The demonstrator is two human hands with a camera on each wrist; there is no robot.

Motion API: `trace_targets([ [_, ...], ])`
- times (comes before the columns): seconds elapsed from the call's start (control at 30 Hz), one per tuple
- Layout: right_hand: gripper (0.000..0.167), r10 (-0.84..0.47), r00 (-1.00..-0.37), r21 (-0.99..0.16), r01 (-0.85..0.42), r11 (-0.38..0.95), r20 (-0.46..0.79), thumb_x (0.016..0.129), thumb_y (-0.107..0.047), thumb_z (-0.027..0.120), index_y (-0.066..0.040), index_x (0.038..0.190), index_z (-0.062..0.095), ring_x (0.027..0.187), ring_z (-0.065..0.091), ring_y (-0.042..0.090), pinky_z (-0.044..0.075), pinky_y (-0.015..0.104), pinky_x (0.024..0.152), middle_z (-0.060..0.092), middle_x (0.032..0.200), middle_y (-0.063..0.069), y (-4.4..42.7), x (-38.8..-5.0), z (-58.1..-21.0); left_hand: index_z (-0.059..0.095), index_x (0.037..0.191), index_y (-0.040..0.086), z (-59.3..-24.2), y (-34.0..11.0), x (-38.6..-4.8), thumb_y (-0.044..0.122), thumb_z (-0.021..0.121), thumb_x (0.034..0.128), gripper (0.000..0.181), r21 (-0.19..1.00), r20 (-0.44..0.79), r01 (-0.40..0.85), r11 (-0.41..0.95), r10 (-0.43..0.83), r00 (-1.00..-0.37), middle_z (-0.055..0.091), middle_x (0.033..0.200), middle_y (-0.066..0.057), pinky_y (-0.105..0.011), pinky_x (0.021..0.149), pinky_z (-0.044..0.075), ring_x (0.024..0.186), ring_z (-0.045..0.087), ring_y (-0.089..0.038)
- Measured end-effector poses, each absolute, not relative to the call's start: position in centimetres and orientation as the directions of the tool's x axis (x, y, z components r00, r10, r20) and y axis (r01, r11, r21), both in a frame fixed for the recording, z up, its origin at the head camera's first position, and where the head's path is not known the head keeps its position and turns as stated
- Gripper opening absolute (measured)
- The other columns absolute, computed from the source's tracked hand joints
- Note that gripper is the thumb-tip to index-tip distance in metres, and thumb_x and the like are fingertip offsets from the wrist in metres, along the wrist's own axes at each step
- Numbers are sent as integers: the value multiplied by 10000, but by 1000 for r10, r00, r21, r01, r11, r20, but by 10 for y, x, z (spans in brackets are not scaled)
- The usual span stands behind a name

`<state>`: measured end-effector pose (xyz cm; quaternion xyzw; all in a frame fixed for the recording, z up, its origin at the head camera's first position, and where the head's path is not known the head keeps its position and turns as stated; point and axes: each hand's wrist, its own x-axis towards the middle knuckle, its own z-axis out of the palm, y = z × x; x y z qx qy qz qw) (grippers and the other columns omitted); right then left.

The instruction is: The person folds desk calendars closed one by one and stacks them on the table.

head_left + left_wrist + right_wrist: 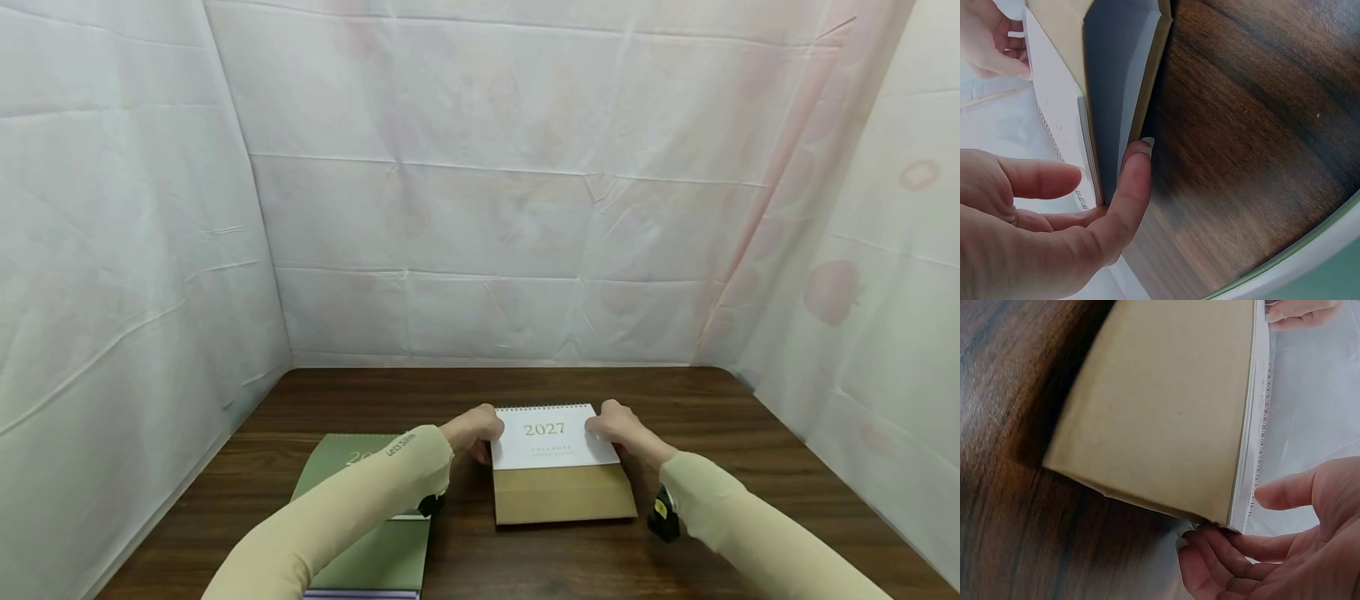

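A desk calendar (557,454) with white pages marked 2027, a spiral binding on top and a tan cardboard stand sits on the wooden table in front of me. At its left edge, my left hand (474,429) grips it, thumb over the white page and fingers round the side. My right hand (622,427) holds the opposite edge likewise. Seen from the left wrist, the hollow stand (1124,69) gapes beside the curled left fingers (1132,187). In the right wrist view the stand's tan face (1166,406) shows, with right fingers (1210,562) at its corner.
To the left lies a green calendar (330,467) with gold digits, partly hidden under my left forearm. Something purple (363,594) shows below it at the frame's bottom. Pale curtains (480,217) enclose the dark wooden table (720,425) at the back and sides.
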<state>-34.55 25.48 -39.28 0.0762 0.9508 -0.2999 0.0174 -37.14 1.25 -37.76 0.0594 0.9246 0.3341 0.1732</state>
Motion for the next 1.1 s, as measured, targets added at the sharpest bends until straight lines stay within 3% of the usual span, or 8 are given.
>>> trace_targets([
  [0.27,189,111,-992,-543,124,830,-57,843,-146,496,40,811,484,564,538,250,409,297,431,452,678,113,257,-347,-397,575,1039,-76,-380,14,-373,6,437,900,211,619,-269,5,785,218,-938,661,813,-245,-444,737,592,727,709,-355],
  [0.47,294,112,-993,-464,121,878,-45,895,-192,473,-116,627,381,469,358,146,299,263,430,349,546,11,259,-343,-399,574,969,-46,-379,10,-374,23,462,883,157,595,-267,57,802,264,-927,643,799,-218,-411,685,594,567,633,-266],
  [0.57,355,84,-996,-423,66,904,24,933,-216,483,-98,604,418,464,341,141,279,266,425,392,529,21,258,-338,-399,587,892,-17,-376,7,-371,73,487,896,135,511,-233,170,842,326,-916,636,979,-235,-379,704,537,662,539,-264],
  [0.63,334,3,-990,-359,-48,932,139,957,-235,505,-9,717,564,553,501,223,404,337,463,551,633,95,256,-332,-399,593,972,-28,-373,6,-368,165,508,921,217,406,-185,267,874,365,-912,552,1178,-249,-391,784,477,914,521,-318],
  [0.7,370,-97,-961,-268,-168,949,258,971,-285,524,68,973,638,786,597,326,492,447,627,656,881,179,253,-325,-400,545,1192,-46,-371,8,-363,333,516,952,450,282,-145,362,888,413,-899,419,1381,-256,-421,906,430,1157,432,-368],
  [0.8,568,-231,-912,-152,-296,943,340,981,-408,504,32,1340,523,1241,469,480,400,638,947,548,1328,268,248,-312,-407,292,1490,18,-370,14,-353,598,520,898,859,164,-134,487,858,509,-850,206,1579,-189,-504,1140,293,1465,175,-358],
  [0.9,689,-289,-905,-141,-344,928,312,977,-525,442,-43,1466,393,1418,262,467,261,701,1042,342,1525,238,243,-302,-417,110,1563,137,-379,22,-346,820,460,778,1098,134,-174,586,799,601,-780,45,1641,-87,-562,1193,129,1519,24,-276],
  [1.1,768,-332,-908,-182,-383,906,256,970,-580,401,-53,1516,282,1478,92,438,125,712,1091,158,1601,202,230,-294,-429,-28,1561,246,-412,33,-348,1000,313,601,1267,164,-210,619,768,640,-739,-87,1639,0,-661,1147,-19,1512,-117,-231],
])
